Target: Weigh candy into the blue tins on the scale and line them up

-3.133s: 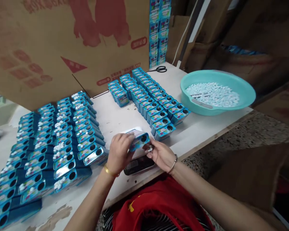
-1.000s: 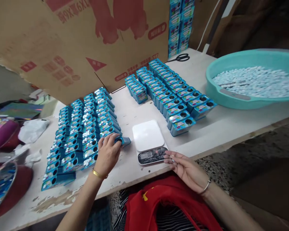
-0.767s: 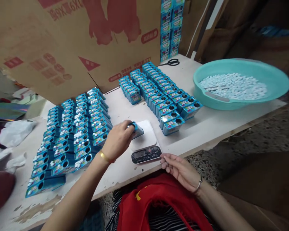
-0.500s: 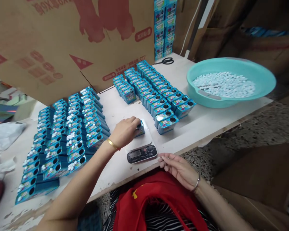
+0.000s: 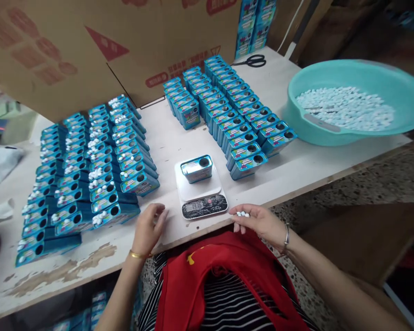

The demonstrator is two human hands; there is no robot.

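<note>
At the centre of the tabletop point(image 5: 172, 142), one blue printed candy box point(image 5: 197, 172), upright on the white platform of a digital kitchen scale point(image 5: 202, 190), with a round dark opening on top toward the right end. On the black panel along the near side of the scale, a lit display, too blurred to read surely. To the left of the panel, near the tabletop's edge, the left hand point(image 5: 150, 226), loosely curled with a gap between thumb and fingers, with a gold bracelet point(image 5: 135, 254) at the wrist. Just right of the panel, the right hand point(image 5: 260, 223), half closed and holding a few white pellets point(image 5: 243, 214) on the fingers, with a silver bracelet point(image 5: 286, 234) at the wrist.

To the left, long rows of matching boxes point(image 5: 138, 184), with white pellets on many of the tops. Beyond the scale and to the right, a second block of boxes point(image 5: 227, 122). Farther right, a turquoise basin point(image 5: 331, 137) with a layer of pellets point(image 5: 348, 108). Toward the back, black-handled scissors point(image 5: 255, 60) and a large printed cardboard carton point(image 5: 152, 41). At the near edge, a red apron point(image 5: 179, 285) over striped clothing.
</note>
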